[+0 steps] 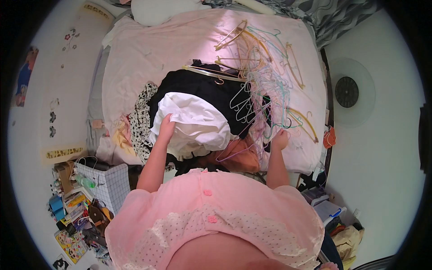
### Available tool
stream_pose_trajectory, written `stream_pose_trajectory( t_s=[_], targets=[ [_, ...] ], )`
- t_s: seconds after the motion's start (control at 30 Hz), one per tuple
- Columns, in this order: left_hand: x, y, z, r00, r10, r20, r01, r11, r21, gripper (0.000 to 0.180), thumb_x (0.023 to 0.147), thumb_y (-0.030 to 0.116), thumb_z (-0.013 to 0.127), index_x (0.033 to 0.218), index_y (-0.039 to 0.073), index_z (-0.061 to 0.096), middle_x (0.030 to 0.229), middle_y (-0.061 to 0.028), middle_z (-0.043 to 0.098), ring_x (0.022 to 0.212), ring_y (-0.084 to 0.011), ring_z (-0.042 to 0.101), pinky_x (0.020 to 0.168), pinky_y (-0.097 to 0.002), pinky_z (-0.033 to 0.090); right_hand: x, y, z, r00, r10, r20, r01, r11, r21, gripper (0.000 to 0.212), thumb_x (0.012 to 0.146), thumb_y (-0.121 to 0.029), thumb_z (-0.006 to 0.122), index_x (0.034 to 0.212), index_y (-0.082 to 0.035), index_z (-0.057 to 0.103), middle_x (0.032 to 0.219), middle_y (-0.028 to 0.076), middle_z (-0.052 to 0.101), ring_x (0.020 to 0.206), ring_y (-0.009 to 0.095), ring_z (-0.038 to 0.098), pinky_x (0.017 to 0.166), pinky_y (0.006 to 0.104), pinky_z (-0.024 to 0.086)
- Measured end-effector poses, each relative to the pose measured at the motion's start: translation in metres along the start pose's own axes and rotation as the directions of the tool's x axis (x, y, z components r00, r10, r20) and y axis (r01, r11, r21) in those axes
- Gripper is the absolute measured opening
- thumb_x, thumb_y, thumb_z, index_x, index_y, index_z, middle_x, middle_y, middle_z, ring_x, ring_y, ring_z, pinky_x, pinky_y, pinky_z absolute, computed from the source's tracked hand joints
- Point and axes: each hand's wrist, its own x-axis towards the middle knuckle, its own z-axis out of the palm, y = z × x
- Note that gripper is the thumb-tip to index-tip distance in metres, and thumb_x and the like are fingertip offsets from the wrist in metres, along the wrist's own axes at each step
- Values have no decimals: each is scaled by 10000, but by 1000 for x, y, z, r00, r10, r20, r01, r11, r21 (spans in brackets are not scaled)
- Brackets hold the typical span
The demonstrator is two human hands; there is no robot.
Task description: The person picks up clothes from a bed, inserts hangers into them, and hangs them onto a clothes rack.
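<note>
My left hand is closed on the upper left edge of a white garment, with the thumb on top of the cloth. The garment lies bunched over a black pile of clothes. To the right, my right hand is closed at the near edge of a tangled heap of wire hangers, pinching a thin hanger; which one is hard to make out. A purple hanger slants just left of that hand, over an orange-brown cloth.
Pale pink bedding covers the bed. Gold hangers lie around the heap. A black-and-white patterned cloth borders the pile. At lower left stand a checked box and cluttered small items; a round fan is at right.
</note>
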Motion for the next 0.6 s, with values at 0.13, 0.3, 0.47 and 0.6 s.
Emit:
stream_pose_trajectory(
  t_s=[0.13, 0.3, 0.47, 0.6],
  targets=[
    [-2, 3, 2, 1000, -13, 2, 13, 998, -67, 195, 834, 160, 467, 935, 19, 557, 859, -36, 577, 793, -116, 512, 720, -247, 407, 2, 10, 34, 973, -178, 145, 117, 929, 350, 266, 845, -254, 433, 775, -24, 548, 729, 192, 577, 704, 375, 552, 610, 435, 419],
    [-9, 12, -2, 999, -50, 3, 50, 998, -44, 183, 825, 151, 485, 924, 16, 560, 837, -39, 580, 776, -116, 512, 699, -245, 410, -9, -24, 33, 988, -130, 86, 85, 912, 402, 223, 828, -207, 455, 793, 5, 516, 734, 214, 563, 704, 394, 540, 613, 449, 409],
    [1, 4, -11, 996, -22, 86, 26, 999, -44, 210, 808, 129, 468, 966, 25, 559, 886, -36, 578, 828, -122, 517, 747, -246, 401, -38, -45, 18, 995, 19, -100, 11, 959, 284, 134, 810, -122, 459, 768, -4, 506, 737, 202, 567, 690, 385, 543, 608, 453, 414],
    [8, 13, -17, 992, -17, 121, 13, 999, 34, 210, 804, 116, 464, 966, 25, 560, 889, -40, 578, 832, -127, 516, 761, -251, 398, -60, -40, 15, 991, 86, -104, -56, 964, 260, 111, 803, -105, 467, 776, -10, 518, 731, 198, 566, 682, 386, 542, 602, 459, 413]
  ],
)
